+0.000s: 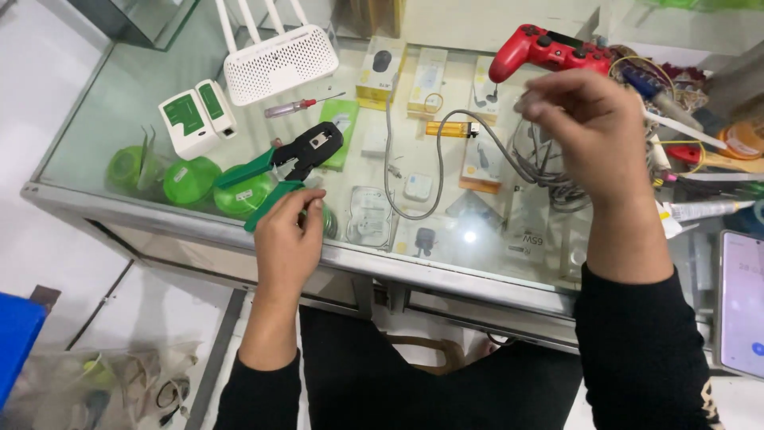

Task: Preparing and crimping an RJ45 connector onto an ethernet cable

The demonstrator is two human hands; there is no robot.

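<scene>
My left hand (pixel 288 231) rests near the front edge of a glass counter (pixel 119 103), fingers curled around the lower green handle of a black and green crimping tool (pixel 298 155) that lies on the glass. My right hand (pixel 585 131) is raised above the counter at the right, fingers pinched on a grey cable (pixel 446 127). The cable loops down over the glass to the left, and its coiled bundle (pixel 549 171) hangs below that hand. Both arms wear black sleeves.
A white router (pixel 278 62) stands at the back, a white and green cable tester (pixel 195 115) to its left, a small red-handled screwdriver (pixel 298 105) between. A red game controller (pixel 549 49) lies at the back right beside tools and clutter. A phone (pixel 742 302) lies far right. Boxed goods show under the glass.
</scene>
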